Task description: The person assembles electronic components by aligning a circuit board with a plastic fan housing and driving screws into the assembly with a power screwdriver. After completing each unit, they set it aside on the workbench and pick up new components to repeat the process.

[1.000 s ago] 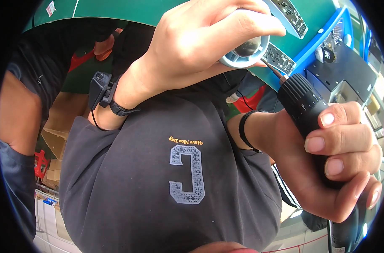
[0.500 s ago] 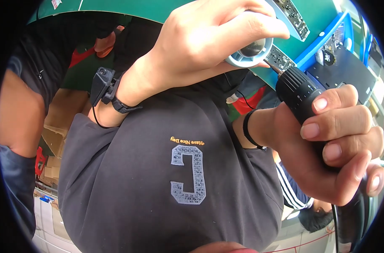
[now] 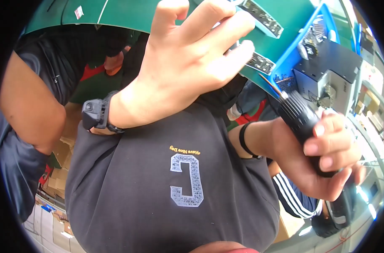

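Observation:
My left hand arches palm-down over the near edge of the green table, its fingers bent around a light-blue part. Only slivers of that part show between the fingers; the rest is hidden under the hand. Beyond the fingertips are two circuit boards, an upper one in a light-blue frame and a lower one. My right hand is wrapped around a black power screwdriver. Its thin bit points up and left, ending just short of the lower board without visibly touching it.
A blue tray with small metal parts stands right of the boards. Beside it is a black-topped box. A wrist camera is strapped to my left wrist. At the left, another person's bent arm is close to mine.
My left hand has turned more palm-down and shifted left, covering the light-blue round part that showed before. The screwdriver has moved down, its bit backing away from that part.

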A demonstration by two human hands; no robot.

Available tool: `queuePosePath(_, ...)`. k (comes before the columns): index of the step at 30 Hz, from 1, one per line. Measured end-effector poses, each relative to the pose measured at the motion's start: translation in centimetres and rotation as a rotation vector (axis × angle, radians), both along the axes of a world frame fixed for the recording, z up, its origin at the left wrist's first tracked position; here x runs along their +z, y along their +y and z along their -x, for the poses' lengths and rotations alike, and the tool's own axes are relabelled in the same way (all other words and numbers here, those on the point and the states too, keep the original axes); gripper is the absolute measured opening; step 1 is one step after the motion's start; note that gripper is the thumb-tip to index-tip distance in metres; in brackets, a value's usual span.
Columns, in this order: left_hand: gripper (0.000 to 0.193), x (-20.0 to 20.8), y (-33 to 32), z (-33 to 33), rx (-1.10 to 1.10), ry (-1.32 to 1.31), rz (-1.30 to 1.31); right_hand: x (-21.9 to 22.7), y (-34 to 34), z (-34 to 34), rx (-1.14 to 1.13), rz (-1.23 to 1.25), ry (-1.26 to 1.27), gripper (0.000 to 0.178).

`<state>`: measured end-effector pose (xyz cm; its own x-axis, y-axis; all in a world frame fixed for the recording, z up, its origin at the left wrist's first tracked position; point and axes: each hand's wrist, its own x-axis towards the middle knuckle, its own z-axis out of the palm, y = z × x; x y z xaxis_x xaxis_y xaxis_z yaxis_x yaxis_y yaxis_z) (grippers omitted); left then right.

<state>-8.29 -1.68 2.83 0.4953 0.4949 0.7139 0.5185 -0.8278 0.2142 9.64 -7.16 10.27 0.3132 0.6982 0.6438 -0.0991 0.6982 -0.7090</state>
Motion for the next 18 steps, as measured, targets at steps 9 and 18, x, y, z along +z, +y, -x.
queuePosePath(9, 0.021, 3.2, 5.7, -2.7, 0.013, 0.451, -0.033, 0.3, -4.5, -3.0, -0.021, -0.093, 0.086, 0.031)
queuePosePath(18, 0.026, 4.1, 16.5, -9.6, 0.149, 0.586, 0.231, -2.1, -6.1, -2.0, 0.346, 0.025, 0.126, 0.041)
